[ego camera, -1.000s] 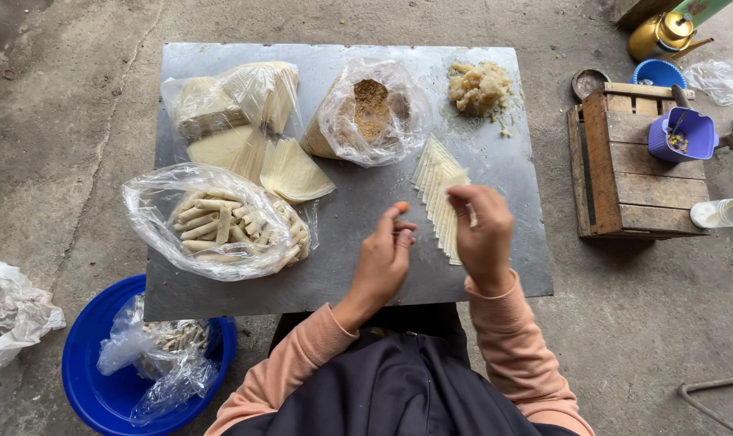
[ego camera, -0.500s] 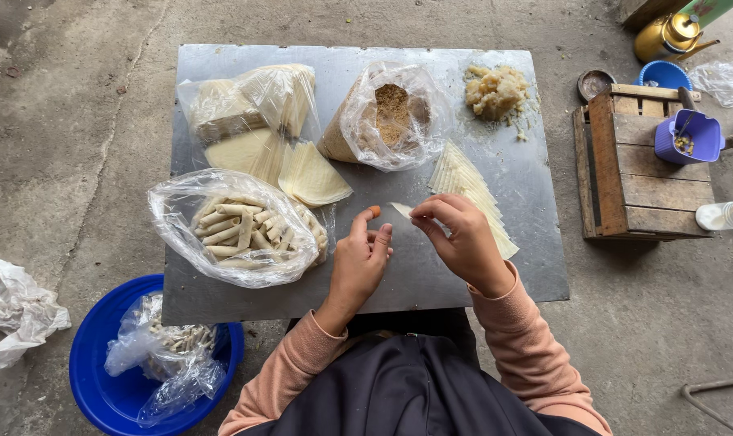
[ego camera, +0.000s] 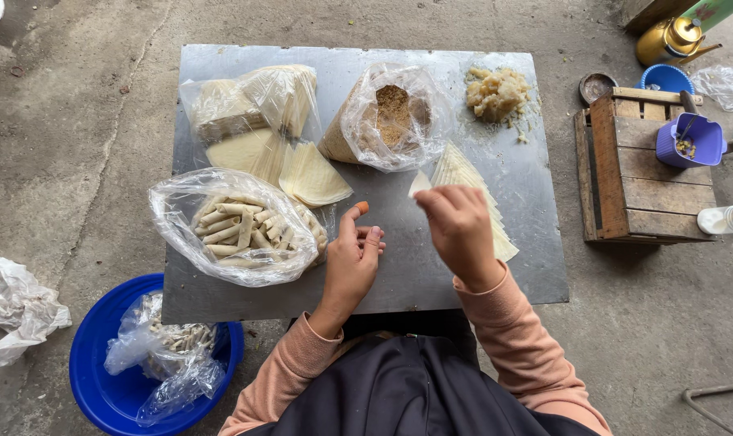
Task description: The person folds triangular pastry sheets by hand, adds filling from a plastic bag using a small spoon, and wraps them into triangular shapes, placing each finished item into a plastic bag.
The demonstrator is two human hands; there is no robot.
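My right hand (ego camera: 462, 234) pinches one wrapper (ego camera: 420, 184) off the stack (ego camera: 471, 190) by the table's (ego camera: 504, 266) right edge; left hand (ego camera: 352, 262) waits half-open, empty.

A blue basin (ego camera: 100, 379), a wooden crate (ego camera: 641, 173) and a brass kettle (ego camera: 673, 39) stand around.

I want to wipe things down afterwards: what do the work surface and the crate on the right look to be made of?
The work surface looks like sheet metal: thin, flat, dull grey with a soft sheen and smears. The crate looks like bare, weathered wood: separate slats with grain and gaps, unpainted.
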